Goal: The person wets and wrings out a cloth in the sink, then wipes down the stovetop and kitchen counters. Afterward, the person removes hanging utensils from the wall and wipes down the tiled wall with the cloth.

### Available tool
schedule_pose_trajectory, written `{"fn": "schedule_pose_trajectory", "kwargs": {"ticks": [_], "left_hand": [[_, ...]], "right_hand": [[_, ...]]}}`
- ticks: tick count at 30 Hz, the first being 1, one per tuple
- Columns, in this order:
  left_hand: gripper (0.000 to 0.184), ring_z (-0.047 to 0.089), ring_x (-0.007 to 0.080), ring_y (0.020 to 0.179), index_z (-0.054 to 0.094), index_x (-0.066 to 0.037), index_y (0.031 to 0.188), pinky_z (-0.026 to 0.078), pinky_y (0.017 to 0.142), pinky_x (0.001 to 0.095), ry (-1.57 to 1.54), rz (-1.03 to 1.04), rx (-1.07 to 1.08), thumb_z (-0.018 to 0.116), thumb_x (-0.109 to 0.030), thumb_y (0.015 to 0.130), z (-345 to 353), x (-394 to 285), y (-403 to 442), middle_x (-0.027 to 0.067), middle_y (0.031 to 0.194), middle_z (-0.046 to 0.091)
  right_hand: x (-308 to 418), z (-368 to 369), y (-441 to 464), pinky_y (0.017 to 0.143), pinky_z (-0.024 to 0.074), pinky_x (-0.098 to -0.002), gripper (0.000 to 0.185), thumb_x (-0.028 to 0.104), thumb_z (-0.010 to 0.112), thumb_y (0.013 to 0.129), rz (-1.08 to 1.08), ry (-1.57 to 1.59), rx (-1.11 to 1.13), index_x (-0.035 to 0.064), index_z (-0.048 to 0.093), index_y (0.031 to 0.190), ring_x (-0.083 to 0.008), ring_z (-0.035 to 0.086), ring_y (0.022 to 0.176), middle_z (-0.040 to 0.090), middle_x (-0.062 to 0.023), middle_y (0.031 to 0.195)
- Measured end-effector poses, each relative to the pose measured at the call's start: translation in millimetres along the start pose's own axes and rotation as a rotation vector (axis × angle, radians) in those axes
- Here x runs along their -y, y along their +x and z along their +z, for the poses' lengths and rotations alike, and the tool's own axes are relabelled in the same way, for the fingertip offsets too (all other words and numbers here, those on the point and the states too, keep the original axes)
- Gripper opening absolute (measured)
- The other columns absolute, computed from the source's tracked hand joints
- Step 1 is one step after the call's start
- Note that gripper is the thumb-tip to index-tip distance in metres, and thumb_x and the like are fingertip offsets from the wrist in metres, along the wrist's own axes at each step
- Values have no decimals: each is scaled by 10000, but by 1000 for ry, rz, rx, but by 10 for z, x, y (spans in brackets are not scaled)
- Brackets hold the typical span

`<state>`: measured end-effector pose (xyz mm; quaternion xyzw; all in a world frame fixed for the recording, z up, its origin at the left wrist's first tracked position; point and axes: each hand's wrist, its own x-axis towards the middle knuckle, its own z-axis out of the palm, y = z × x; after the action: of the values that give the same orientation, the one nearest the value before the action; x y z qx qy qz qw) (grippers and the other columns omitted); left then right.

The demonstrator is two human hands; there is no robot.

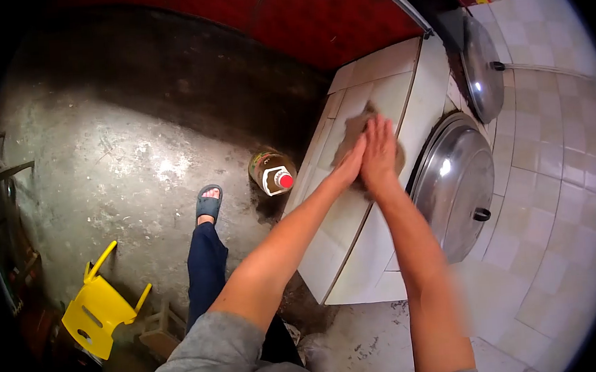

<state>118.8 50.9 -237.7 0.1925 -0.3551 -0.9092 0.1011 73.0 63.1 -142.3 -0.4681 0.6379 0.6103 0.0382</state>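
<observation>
A brownish-grey rag-like patch (353,133) lies on the white-tiled stove ledge (374,93); whether it is cloth or dirt I cannot tell for sure. My right hand (380,152) is over it with the fingers stretched out and close together. Right beside it, my left hand (352,162) is turned on edge, its fingers straight and touching or nearly touching the right hand. Neither hand is wrapped around anything that I can see. Part of the brown patch shows to the right of my right hand, and the rest under the palms is hidden.
A large metal lid (458,190) covers a cooking hole right of the ledge, with a second lid (483,72) behind. On the floor stand an oil bottle with a red cap (273,174) and a yellow chair (101,310). A red panel (288,23) borders the back.
</observation>
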Motion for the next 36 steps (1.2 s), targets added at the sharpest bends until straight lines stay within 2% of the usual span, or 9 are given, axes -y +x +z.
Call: {"fn": "schedule_pose_trajectory", "kwargs": {"ticks": [3, 5, 12, 15, 18, 22, 29, 34, 36], "left_hand": [[759, 190, 238, 1442, 249, -3, 1484, 144, 1167, 324, 69, -186, 102, 209, -577, 989, -77, -51, 270, 157, 1546, 253], [797, 202, 246, 1438, 260, 15, 1474, 157, 1163, 322, -8, -62, 16, 196, -605, 979, -210, 525, 277, 173, 1538, 261], [829, 169, 211, 1437, 149, -15, 1512, 139, 1161, 324, -11, -453, -163, 214, -639, 971, -843, 1318, -1192, 97, 1565, 193], [818, 195, 215, 1425, 185, -21, 1509, 158, 1152, 324, -38, -527, -225, 230, -635, 971, -1051, 2169, -1840, 85, 1557, 219], [800, 224, 208, 1411, 218, -27, 1504, 168, 1145, 323, -50, -694, -351, 255, -624, 973, -770, 1644, -2362, 70, 1548, 244], [771, 254, 202, 1397, 258, -44, 1497, 181, 1134, 315, -230, -634, -371, 288, -609, 973, -189, 981, -2690, 59, 1533, 283], [599, 251, 196, 1409, 245, -51, 1499, 181, 1155, 311, -168, -395, -196, 281, -420, 1028, 382, 64, -1875, 73, 1539, 279], [590, 324, 172, 1370, 270, -102, 1501, 244, 1124, 296, -222, -422, -185, 308, -446, 1023, 413, -209, -1356, 52, 1520, 325], [585, 330, 169, 1363, 252, -110, 1507, 247, 1121, 293, -137, -259, -133, 317, -434, 1024, 435, -309, -1397, 54, 1520, 325]], "right_hand": [[7, 186, 234, 1146, -22, -590, 588, 408, 337, 961, 93, 51, -91, 168, 308, 1497, -389, 63, 1460, 181, -124, 1581], [285, 331, 319, 1141, -34, -600, 596, 420, 332, 960, 73, 76, -77, 168, 303, 1499, -404, 51, 1457, 179, -129, 1581], [2200, 703, -77, 1112, -58, -650, 612, 393, 314, 958, -261, 131, 160, 97, 292, 1493, -462, 23, 1439, 183, -141, 1577], [3412, 1456, -304, 1106, -50, -661, 615, 384, 341, 949, -185, 285, -57, 44, 347, 1461, -495, 30, 1425, 208, -165, 1565], [2803, 724, -978, 1101, -45, -668, 577, 357, 378, 936, -429, 282, 33, 26, 438, 1404, -508, 51, 1417, 261, -190, 1540], [2337, 573, -1461, 1110, -32, -656, 516, 297, 437, 908, -550, 387, 92, 17, 527, 1331, -509, 90, 1410, 332, -187, 1507], [846, 220, -1558, 1178, 100, -471, 485, 238, 480, 872, -46, 697, -221, 29, 551, 1304, -249, 186, 1449, 391, -82, 1486], [340, 201, -1221, 1129, 217, -510, 463, 132, 570, 833, 127, 1154, -533, 23, 536, 1282, -316, 295, 1396, 443, -107, 1420], [336, 105, -1328, 1119, 230, -519, 482, 106, 573, 835, 171, 1290, -636, 27, 505, 1305, -340, 299, 1390, 425, -119, 1429]]}}
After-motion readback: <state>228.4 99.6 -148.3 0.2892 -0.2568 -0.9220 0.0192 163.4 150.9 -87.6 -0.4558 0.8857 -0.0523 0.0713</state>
